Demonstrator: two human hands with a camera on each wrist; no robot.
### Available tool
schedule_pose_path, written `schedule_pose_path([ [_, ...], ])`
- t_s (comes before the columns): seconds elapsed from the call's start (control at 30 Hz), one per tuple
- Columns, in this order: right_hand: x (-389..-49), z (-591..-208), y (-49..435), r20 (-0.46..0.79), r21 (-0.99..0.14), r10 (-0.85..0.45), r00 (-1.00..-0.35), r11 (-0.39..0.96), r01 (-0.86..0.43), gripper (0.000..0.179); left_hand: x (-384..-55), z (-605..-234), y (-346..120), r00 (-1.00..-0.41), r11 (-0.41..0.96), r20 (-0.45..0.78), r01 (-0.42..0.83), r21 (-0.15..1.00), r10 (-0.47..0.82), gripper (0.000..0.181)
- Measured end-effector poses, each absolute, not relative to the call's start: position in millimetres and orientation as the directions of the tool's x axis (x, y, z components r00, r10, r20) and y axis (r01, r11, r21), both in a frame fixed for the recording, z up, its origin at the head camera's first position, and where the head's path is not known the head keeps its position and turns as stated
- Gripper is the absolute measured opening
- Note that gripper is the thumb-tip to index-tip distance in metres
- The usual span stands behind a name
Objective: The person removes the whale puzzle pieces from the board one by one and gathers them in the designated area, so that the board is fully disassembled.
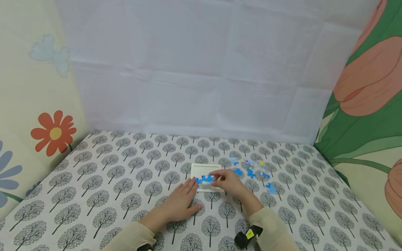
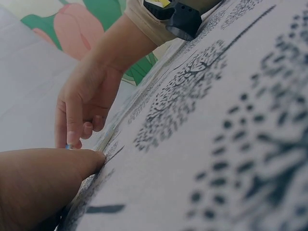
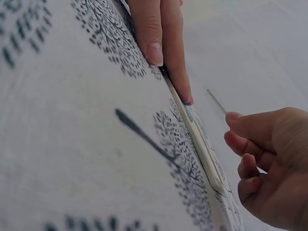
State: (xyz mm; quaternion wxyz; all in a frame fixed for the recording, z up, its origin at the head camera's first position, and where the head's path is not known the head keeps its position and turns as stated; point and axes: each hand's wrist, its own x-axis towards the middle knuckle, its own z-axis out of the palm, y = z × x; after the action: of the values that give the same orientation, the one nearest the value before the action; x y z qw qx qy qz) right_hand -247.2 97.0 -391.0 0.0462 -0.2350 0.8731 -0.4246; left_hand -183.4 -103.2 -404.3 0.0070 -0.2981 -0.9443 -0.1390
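Note:
In the head view a small white puzzle tray (image 1: 193, 170) lies on the tablecloth, with blue jigsaw pieces (image 1: 199, 180) in its lower left part. My right hand (image 1: 229, 180) is over the tray's right side. Its thumb and fingertips pinch a jigsaw piece (image 3: 216, 101), seen edge-on and raised above the tray in the right wrist view. The left hand (image 1: 178, 203) lies at the tray's left side with fingers extended. One fingertip touches the tray's edge or a piece there, as the right wrist view shows. In the left wrist view the left hand hides most of the tray.
To the right of the tray several loose jigsaw pieces (image 1: 251, 173) are scattered, among them a light blue piece (image 1: 271, 188) nearest the right forearm. The tree-print tablecloth (image 1: 125, 202) covers the table. A white sheet (image 1: 176, 101) hangs behind it.

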Motion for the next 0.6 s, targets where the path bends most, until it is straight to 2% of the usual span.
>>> schedule_pose_path([
  [0.37,-247,-382,100,0.102,-0.840,-0.404,-0.909,0.455,-0.296,0.030,-183,-406,-103,-0.827,0.789,0.084,0.557,0.260,0.556,0.072],
  [0.6,-247,-378,105,0.120,-0.845,-0.398,-0.910,0.440,-0.304,0.031,-184,-406,-103,-0.828,0.789,0.083,0.556,0.261,0.555,0.072],
])
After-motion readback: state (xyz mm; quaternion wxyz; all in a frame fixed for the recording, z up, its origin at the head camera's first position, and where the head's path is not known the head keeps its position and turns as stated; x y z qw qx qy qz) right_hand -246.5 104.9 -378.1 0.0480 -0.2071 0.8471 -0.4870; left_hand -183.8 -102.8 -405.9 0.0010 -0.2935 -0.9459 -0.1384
